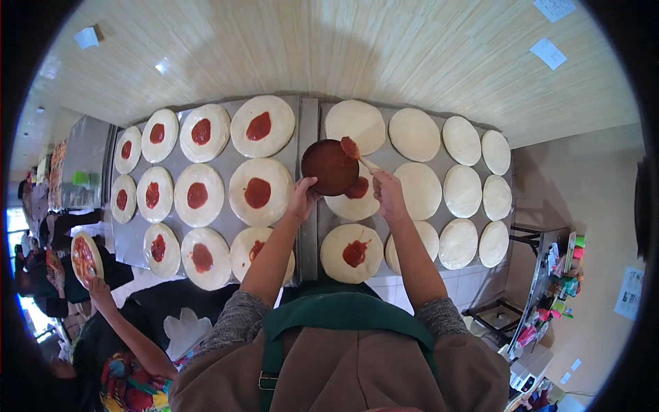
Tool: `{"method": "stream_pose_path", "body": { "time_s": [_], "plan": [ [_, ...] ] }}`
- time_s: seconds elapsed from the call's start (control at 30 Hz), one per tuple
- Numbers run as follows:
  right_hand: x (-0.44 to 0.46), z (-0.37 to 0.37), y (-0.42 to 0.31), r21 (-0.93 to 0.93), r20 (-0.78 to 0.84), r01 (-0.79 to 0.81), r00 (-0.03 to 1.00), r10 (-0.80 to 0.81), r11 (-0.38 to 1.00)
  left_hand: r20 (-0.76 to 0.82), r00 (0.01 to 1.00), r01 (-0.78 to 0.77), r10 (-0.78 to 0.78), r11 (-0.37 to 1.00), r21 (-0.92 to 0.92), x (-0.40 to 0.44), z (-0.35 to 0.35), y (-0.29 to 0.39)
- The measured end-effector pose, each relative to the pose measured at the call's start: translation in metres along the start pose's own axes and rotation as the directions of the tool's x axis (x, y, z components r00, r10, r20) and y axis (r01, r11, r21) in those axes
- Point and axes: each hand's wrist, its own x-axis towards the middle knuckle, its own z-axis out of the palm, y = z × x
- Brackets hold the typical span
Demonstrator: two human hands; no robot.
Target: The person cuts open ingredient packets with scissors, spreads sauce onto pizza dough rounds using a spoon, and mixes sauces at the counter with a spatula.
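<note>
My left hand (303, 198) is closed on the rim of a round bowl (328, 169) of red sauce, held over the seam between the two metal tables. My right hand (389, 196) grips the pale handle of a spoon (351, 147); its head carries red sauce near the bowl's right edge. Below the spoon, a dough round has a patch of sauce (357, 187), partly hidden by the bowl. Another sauced dough round (332, 263) lies nearer me. Behind the spoon sits a plain dough round (364, 123).
Several dough rounds with sauce in the middle (242, 206) cover the left table (223, 154). Several plain ones (414, 135) lie on the right. At lower left, a co-worker's hand (100, 288) holds up a topped pizza (86, 259). A cluttered shelf (542, 275) stands at right.
</note>
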Motion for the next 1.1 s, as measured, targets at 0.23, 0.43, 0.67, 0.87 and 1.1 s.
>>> {"method": "stream_pose_path", "body": {
  "time_s": [0.23, 0.43, 0.67, 0.87, 1.1],
  "plan": [
    [0.101, 0.011, 0.002, -0.917, 0.050, 0.351, 0.568, -0.822, 0.187, -0.053, 0.999, 0.005, -0.005, 1.000, 0.001, 0.012, 0.008, 0.013],
    [0.082, 0.018, -0.012, -0.930, 0.024, 0.303, 0.613, -0.789, 0.207, -0.064, 0.998, 0.018, -0.017, 1.000, 0.014, 0.036, 0.000, 0.007],
    [0.031, 0.016, -0.012, -0.863, 0.027, 0.298, 0.834, -0.551, 0.408, -0.006, 1.000, -0.009, 0.009, 0.996, 0.083, 0.052, 0.017, 0.009],
    [0.064, -0.015, 0.021, -0.276, -0.075, 0.089, 0.991, -0.114, 0.957, 0.004, 1.000, -0.011, 0.011, 0.996, 0.094, 0.060, 0.023, 0.012],
    [0.097, -0.017, 0.003, -0.208, -0.096, 0.219, 0.965, -0.243, 0.953, -0.030, 0.999, -0.013, 0.013, 1.000, 0.026, 0.067, 0.017, 0.008]
  ]
}}
